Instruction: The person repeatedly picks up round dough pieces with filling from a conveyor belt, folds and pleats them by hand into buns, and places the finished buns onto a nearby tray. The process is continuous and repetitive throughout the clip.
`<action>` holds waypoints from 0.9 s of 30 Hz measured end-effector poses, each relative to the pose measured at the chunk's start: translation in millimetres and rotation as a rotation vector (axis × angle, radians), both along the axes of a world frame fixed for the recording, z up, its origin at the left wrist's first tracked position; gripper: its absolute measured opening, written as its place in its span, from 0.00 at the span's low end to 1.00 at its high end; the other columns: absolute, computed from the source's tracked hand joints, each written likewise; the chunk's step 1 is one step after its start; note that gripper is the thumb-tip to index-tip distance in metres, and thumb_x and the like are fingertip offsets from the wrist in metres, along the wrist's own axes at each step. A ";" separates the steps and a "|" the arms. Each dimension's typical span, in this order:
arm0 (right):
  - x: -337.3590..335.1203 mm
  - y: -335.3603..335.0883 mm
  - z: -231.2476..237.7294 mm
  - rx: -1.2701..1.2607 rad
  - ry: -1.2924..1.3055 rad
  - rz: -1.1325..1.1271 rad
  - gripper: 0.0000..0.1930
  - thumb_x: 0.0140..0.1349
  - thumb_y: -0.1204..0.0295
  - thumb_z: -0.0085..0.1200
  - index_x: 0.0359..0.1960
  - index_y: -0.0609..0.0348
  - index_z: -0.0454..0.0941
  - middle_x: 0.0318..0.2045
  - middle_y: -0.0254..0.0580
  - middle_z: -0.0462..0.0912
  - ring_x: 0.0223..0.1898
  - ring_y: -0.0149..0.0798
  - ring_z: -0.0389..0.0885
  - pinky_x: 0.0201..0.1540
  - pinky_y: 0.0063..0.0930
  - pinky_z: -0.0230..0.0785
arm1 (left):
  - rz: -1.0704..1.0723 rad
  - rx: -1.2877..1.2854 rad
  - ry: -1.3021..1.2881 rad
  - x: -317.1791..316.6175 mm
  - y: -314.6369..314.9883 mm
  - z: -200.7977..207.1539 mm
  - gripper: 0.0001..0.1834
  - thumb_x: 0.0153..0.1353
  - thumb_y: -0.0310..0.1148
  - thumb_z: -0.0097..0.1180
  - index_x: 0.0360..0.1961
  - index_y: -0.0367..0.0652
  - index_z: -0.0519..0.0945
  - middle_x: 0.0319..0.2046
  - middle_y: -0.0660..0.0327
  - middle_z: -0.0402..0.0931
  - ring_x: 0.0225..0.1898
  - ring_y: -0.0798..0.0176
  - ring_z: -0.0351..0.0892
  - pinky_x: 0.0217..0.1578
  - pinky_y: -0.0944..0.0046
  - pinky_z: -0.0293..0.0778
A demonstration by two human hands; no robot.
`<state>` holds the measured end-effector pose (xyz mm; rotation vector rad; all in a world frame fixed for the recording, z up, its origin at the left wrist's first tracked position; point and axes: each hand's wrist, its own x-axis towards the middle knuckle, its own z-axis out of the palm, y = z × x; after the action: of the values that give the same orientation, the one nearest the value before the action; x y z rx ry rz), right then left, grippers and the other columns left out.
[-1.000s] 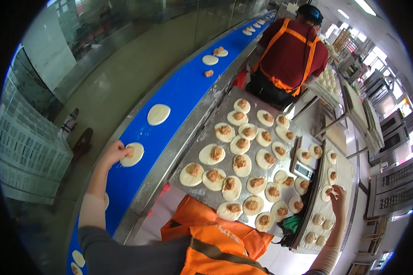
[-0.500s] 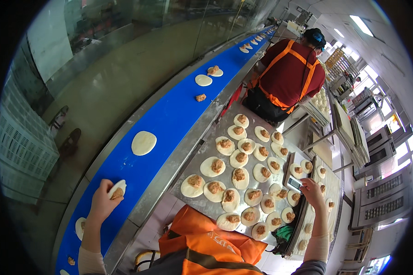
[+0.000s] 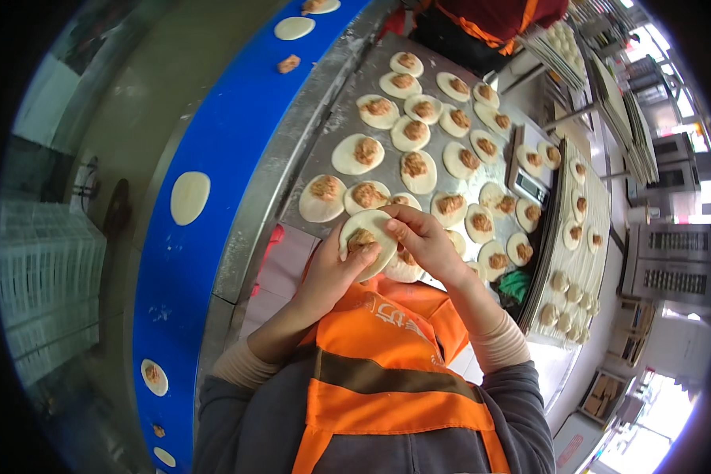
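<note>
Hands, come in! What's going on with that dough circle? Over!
Bare left hand, bare right hand: both holding round, cream-coloured dough wrapper. Lumpy brown filling on it, dough open. Nothing visibly in the way.

Draws most of its light from the right, blowing out to flat white with a faint purple-blue fringe around the lower window (image 3: 648, 438), glaring off the steel table (image 3: 472, 189), and sinking into a dim, greenish haze with weak reflections around the pale crates (image 3: 47, 284) at far left. Shows the dough round (image 3: 381, 225) clearly, with even, soft light and only mild shading below, but softens toward the edges, leaving the cabinets (image 3: 675, 257) indistinct. Bends straight lines strongly near the fisheye rim and drops to solid black in the corners.
</note>
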<state>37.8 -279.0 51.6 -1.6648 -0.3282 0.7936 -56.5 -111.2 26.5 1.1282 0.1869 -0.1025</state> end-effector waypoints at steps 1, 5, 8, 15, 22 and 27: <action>-4.3 -1.9 1.8 0.017 0.063 -0.068 0.13 0.70 0.68 0.54 0.48 0.67 0.78 0.35 0.29 0.79 0.37 0.21 0.72 0.40 0.19 0.68 | -0.003 0.092 -0.041 1.3 -6.2 -3.4 0.25 0.65 0.36 0.59 0.58 0.35 0.68 0.47 0.59 0.75 0.47 0.68 0.76 0.49 0.66 0.74; -14.3 -27.9 -25.3 0.110 0.080 -0.152 0.10 0.68 0.73 0.56 0.46 0.67 0.78 0.34 0.29 0.80 0.35 0.21 0.73 0.39 0.18 0.69 | -0.063 0.329 -0.098 1.5 -23.5 -11.6 0.21 0.65 0.32 0.58 0.56 0.36 0.70 0.48 0.57 0.76 0.49 0.68 0.75 0.50 0.66 0.72; -18.5 -44.1 -44.2 0.107 0.021 -0.172 0.09 0.68 0.73 0.55 0.45 0.67 0.78 0.34 0.29 0.80 0.34 0.21 0.73 0.36 0.20 0.70 | -0.101 0.415 -0.039 3.9 -29.3 -27.4 0.20 0.65 0.32 0.58 0.54 0.35 0.71 0.45 0.57 0.77 0.47 0.67 0.76 0.49 0.66 0.73; -11.7 -47.6 -16.7 -0.147 -1.076 0.102 0.09 0.57 0.76 0.62 0.40 0.61 0.79 0.28 0.42 0.77 0.29 0.40 0.76 0.33 0.29 0.71 | -0.093 0.349 0.009 11.2 -34.0 -53.8 0.18 0.60 0.29 0.60 0.51 0.37 0.75 0.41 0.54 0.80 0.42 0.60 0.81 0.45 0.62 0.75; -10.8 -53.8 -30.7 -0.168 -0.781 0.122 0.12 0.58 0.77 0.60 0.44 0.61 0.77 0.30 0.41 0.77 0.30 0.42 0.78 0.34 0.33 0.72 | -0.308 0.567 -0.055 15.8 -26.9 -39.3 0.16 0.60 0.29 0.60 0.48 0.36 0.77 0.40 0.51 0.81 0.42 0.57 0.82 0.43 0.60 0.75; -11.3 -46.5 -5.8 -0.165 -0.506 0.126 0.10 0.60 0.78 0.58 0.43 0.62 0.76 0.33 0.45 0.78 0.34 0.47 0.79 0.36 0.35 0.73 | -0.350 0.665 -0.136 24.4 -24.0 -30.5 0.19 0.59 0.31 0.61 0.50 0.35 0.75 0.41 0.51 0.81 0.42 0.60 0.82 0.44 0.63 0.75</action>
<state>26.5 -325.6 45.8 -2.0079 -0.7410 0.4888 -32.0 -135.2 -3.9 1.8192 -0.1143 -0.2878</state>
